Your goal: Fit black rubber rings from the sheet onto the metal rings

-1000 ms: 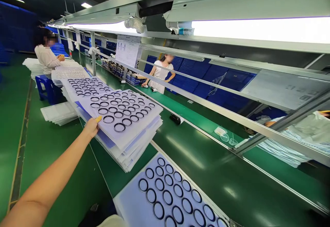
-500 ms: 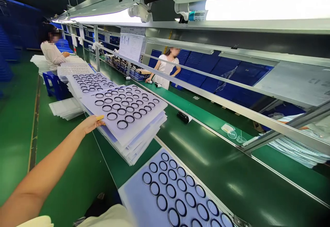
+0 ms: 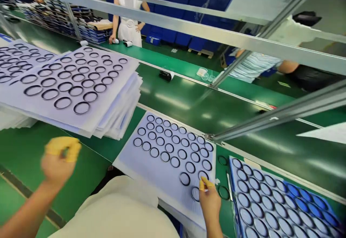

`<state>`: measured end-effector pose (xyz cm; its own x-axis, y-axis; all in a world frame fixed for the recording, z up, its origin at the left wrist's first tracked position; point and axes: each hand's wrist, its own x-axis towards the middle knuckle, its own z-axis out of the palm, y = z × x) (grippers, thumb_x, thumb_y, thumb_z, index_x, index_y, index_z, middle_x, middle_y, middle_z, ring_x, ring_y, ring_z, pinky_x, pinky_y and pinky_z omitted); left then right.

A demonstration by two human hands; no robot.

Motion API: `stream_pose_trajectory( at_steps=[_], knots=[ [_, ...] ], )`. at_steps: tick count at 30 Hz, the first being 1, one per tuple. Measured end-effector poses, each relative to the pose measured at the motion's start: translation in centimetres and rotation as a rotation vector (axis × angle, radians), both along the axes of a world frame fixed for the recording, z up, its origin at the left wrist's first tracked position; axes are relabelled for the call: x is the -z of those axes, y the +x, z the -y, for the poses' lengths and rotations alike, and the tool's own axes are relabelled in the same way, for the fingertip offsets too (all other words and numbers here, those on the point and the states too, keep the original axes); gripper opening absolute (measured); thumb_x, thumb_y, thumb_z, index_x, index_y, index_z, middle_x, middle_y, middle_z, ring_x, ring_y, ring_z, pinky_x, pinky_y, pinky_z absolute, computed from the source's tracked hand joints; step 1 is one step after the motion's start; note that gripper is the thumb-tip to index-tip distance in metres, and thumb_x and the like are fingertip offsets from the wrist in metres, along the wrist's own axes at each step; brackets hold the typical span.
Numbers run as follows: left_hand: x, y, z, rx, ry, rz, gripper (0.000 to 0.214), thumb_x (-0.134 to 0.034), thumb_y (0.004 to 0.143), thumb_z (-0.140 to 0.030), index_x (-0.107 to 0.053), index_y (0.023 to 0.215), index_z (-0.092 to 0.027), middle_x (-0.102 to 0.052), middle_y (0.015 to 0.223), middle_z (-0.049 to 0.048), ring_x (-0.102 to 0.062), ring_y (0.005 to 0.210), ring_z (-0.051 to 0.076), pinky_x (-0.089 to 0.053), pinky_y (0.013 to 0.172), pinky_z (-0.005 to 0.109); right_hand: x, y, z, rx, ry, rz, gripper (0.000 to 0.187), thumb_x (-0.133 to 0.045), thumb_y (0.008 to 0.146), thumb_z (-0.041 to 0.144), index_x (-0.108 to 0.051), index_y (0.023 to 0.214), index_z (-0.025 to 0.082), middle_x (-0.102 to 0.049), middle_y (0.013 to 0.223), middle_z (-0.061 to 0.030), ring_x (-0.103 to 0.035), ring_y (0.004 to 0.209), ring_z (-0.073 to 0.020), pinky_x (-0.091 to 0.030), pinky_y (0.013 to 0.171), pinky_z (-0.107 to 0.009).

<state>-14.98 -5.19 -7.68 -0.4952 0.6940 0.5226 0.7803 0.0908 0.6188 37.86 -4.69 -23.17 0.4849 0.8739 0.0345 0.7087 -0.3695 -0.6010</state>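
Observation:
My right hand (image 3: pixel 211 202), with yellow finger covers, is pinched at the lower edge of a black ring (image 3: pixel 199 173) on a pale sheet (image 3: pixel 151 173). Another ring (image 3: pixel 192 194) lies partly behind this hand. Rows of similar thin black rings cover the sheet's upper and right parts. My left hand (image 3: pixel 61 158), blurred and also wearing yellow finger covers, hovers apart from the sheets at the left. Its fingers curl toward the thumb, with nothing visible in them. Nearest to it is a stack of pale sheets (image 3: pixel 92 120) with rings on top.
At the right, a blue tray (image 3: pixel 321 198) holds many rings, with two loose rings beside it. A metal rail (image 3: pixel 173 16) and a slanted post (image 3: pixel 254 122) cross above the green bench (image 3: pixel 178 93). Across it stands a person (image 3: pixel 129 10); another leans in at the right.
The view has swung right and down. My left hand has let go of the sheet stack's edge and come back toward me. My right hand and the blue tray are now in view.

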Motion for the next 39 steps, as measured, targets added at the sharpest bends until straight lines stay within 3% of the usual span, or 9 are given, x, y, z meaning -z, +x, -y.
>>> stream_pose_trajectory(
  at_steps=[2,3,7,11,19,24,29,35,39],
  knots=[
    [4.5,5.0,-0.6,0.531,-0.226,-0.148,0.016,-0.054,0.087,-0.034,-0.065,0.095,-0.025,-0.065,0.097,0.0015,-0.062,0.091,0.019,-0.051,0.085,0.033,1.3,-0.3,2.0,-0.018,-0.066,0.083,0.05,-0.041,0.076,0.048,-0.071,0.099,0.015,-0.07,0.108,-0.016,-0.065,0.09,-0.0304,-0.049,0.076,-0.04],
    [6.8,7.2,-1.3,0.69,-0.364,-0.201,0.019,-0.05,0.091,-0.031,-0.065,0.101,-0.026,-0.065,0.103,0.0019,-0.063,0.093,0.018,-0.052,0.084,0.031,1.9,-0.4,2.9,-0.013,-0.096,0.123,0.05,-0.038,0.079,0.045,-0.071,0.1,0.015,-0.068,0.112,-0.0163,-0.064,0.094,-0.0309,-0.049,0.077,-0.041],
    [14.0,12.1,-5.3,0.734,-0.494,-0.282,0.021,-0.05,0.089,-0.024,-0.067,0.102,-0.02,-0.062,0.106,0.0083,-0.063,0.095,0.022,-0.051,0.087,0.036,3.3,-0.4,5.2,0.001,-0.199,0.245,0.044,-0.039,0.083,0.041,-0.069,0.103,0.016,-0.065,0.117,-0.0154,-0.065,0.094,-0.0297,-0.049,0.072,-0.039],
    [17.3,12.0,-8.2,0.714,-0.545,-0.328,0.024,-0.056,0.086,-0.022,-0.065,0.108,-0.017,-0.058,0.11,0.0119,-0.06,0.096,0.025,-0.05,0.086,0.041,4.5,-0.3,6.3,-0.05,-0.241,0.296,0.036,-0.043,0.085,0.039,-0.069,0.102,0.02,-0.065,0.117,-0.0101,-0.065,0.093,-0.0243,-0.05,0.072,-0.034],
    [18.0,11.1,-9.8,0.725,-0.554,-0.388,0.017,-0.05,0.087,-0.013,-0.067,0.088,-0.017,-0.058,0.099,0.0104,-0.056,0.092,0.023,-0.049,0.083,0.039,5.7,0.1,6.8,-0.156,-0.158,0.351,0.036,-0.042,0.087,0.041,-0.07,0.096,0.021,-0.067,0.115,-0.0086,-0.068,0.09,-0.0233,-0.053,0.072,-0.033],
    [17.0,12.1,-9.8,0.856,-0.481,-0.39,0.024,-0.044,0.092,-0.014,-0.065,0.101,-0.018,-0.058,0.117,0.0117,-0.052,0.107,0.025,-0.043,0.095,0.044,5.4,0.3,6.9,-0.149,-0.064,0.4,0.046,-0.032,0.094,0.042,-0.069,0.098,0.015,-0.069,0.108,-0.0146,-0.069,0.083,-0.0262,-0.052,0.066,-0.036],
    [17.6,14.9,-10.2,1.018,-0.474,-0.358,0.02,-0.05,0.088,-0.009,-0.064,0.097,-0.02,-0.063,0.103,0.0073,-0.052,0.104,0.022,-0.043,0.092,0.039,5.3,-1.3,4.8,-0.283,-0.024,0.424,0.041,-0.032,0.096,0.036,-0.067,0.099,0.015,-0.071,0.1,-0.0122,-0.068,0.087,-0.024,-0.051,0.075,-0.034],
    [18.0,15.8,-11.2,1.008,-0.527,-0.333,0.013,-0.052,0.089,-0.015,-0.062,0.082,-0.015,-0.06,0.095,0.0099,-0.051,0.095,0.025,-0.043,0.084,0.042,4.9,-3.3,2.8,-0.395,-0.044,0.422,0.032,-0.037,0.092,0.024,-0.068,0.096,0.016,-0.067,0.09,-0.0116,-0.064,0.063,-0.0206,-0.047,0.058,-0.031],
    [17.0,15.7,-11.4,1.017,-0.545,-0.28,0.015,-0.05,0.088,-0.011,-0.064,0.085,-0.016,-0.061,0.099,0.0092,-0.05,0.098,0.024,-0.042,0.088,0.042,4.5,-3.6,2.4,-0.42,-0.032,0.384,0.031,-0.037,0.089,0.019,-0.068,0.09,0.018,-0.067,0.099,-0.0126,-0.064,0.067,-0.0202,-0.047,0.061,-0.031]
  ],
)
